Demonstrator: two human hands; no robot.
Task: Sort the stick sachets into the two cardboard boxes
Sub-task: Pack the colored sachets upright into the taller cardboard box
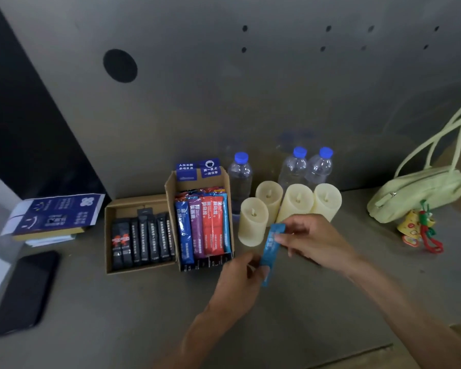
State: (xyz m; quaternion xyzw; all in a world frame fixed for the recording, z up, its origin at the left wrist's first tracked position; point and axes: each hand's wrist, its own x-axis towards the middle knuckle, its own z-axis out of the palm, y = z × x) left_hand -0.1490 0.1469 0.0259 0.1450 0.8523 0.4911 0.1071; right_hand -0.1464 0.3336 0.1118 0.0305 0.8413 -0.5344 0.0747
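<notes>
Both hands pinched one light-blue stick sachet [271, 249]: the right hand [308, 239] near its top, the left hand [240, 279] its lower end, probably to read it. The box of coloured sachets [171, 187] stood just left of the hands, likely its destination, with the box of black sachets [109, 241] farther left.

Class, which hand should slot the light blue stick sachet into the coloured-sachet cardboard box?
Probably the left hand: it pinches the light blue stick sachet nearest that cardboard box; right hand farther.

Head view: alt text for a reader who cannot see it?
Left hand and right hand hold a blue stick sachet beside two open cardboard boxes: black sachets in the left box, coloured sachets in the right box. Candles and bottles stand behind.
</notes>
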